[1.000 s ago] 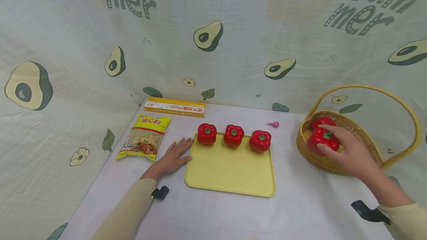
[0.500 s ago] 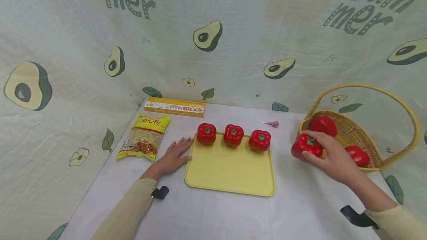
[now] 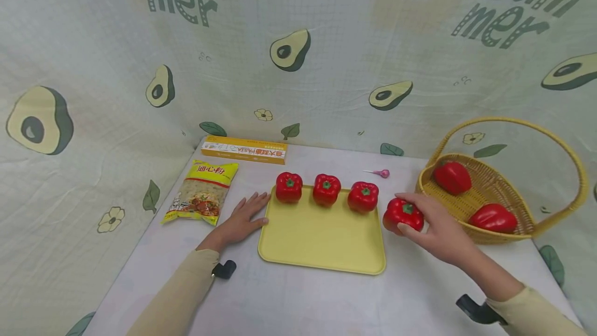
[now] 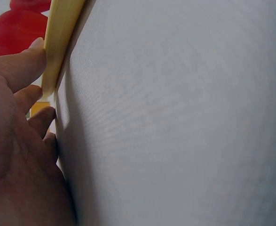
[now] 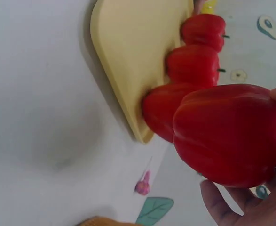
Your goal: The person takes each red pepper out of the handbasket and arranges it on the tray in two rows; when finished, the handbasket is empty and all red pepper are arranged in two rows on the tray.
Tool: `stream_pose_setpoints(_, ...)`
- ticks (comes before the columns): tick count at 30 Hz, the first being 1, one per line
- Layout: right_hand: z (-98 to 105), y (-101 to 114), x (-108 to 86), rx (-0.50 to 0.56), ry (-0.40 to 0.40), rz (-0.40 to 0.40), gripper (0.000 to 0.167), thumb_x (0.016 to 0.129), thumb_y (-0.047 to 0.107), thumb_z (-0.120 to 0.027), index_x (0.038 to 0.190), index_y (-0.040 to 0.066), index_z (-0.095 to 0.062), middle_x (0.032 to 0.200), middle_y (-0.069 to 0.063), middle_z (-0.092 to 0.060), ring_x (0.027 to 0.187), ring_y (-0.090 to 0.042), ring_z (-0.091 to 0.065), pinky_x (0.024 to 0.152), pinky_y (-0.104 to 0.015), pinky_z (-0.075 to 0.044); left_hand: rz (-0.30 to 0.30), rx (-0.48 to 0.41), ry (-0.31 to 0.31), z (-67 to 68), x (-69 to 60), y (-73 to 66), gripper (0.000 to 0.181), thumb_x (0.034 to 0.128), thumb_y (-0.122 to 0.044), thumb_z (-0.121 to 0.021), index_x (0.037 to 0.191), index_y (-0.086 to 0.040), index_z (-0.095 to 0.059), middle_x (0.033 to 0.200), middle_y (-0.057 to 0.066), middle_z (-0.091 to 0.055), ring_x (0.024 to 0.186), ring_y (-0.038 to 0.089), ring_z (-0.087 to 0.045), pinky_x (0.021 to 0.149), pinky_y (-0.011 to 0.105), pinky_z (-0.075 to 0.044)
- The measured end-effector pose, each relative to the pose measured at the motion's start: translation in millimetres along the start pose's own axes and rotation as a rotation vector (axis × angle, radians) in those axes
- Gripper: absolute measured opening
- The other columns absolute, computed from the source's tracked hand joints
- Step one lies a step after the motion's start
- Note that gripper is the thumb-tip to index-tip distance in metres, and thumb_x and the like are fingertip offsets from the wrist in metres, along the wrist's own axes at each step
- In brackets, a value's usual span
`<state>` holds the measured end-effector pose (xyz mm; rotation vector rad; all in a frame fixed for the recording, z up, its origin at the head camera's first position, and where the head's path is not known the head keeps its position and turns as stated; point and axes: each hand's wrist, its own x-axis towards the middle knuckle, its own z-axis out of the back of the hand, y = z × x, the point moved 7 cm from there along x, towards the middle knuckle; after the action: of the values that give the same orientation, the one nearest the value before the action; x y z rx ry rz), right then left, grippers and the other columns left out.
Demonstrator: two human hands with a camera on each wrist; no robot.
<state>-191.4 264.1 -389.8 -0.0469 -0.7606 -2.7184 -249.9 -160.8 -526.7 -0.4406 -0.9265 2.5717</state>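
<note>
My right hand [image 3: 440,229] grips a red bell pepper [image 3: 403,215] between thumb and fingers, just right of the yellow tray [image 3: 322,242]. In the right wrist view the held pepper [image 5: 232,135] hangs above the table with its stem side toward the palm. Three red peppers stand in a row along the tray's far edge: left [image 3: 289,188], middle [image 3: 326,191] and right [image 3: 363,197]. My left hand [image 3: 241,223] lies flat with fingers spread, its thumb touching the tray's left edge; in the left wrist view the thumb meets the tray's rim [image 4: 58,47].
A wicker basket [image 3: 489,183] at the right holds two red peppers, one at the back [image 3: 452,177] and one in front [image 3: 494,218]. A pasta bag [image 3: 202,192] lies at the left, a yellow box [image 3: 244,150] behind it. A small pink item [image 3: 383,173] lies behind the tray.
My right hand has carried the pepper leftward out of the basket to a spot beside the tray. Two peppers in the basket have come into fuller view. My left hand has stayed still.
</note>
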Motion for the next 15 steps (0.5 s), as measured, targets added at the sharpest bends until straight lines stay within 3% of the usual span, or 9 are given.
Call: stream_pose_setpoints(15, -26.4, 18.8, 7.8, 0.028, 0.024, 0.021, 0.068, 0.084, 0.035, -0.084, 0.141, 0.015, -0.054, 0.134, -0.011, -0.059, 0.122, -0.032, -0.055, 0.09, -0.056, -0.058, 0.004, -0.007, 0.001, 0.1, -0.1, 1.2, 0.072, 0.1045, -0.042, -0.055, 0.164, -0.021, -0.021, 0.17, 0.002, -0.019, 0.157, 0.026, -0.002, 0.126, 0.049, 0.006)
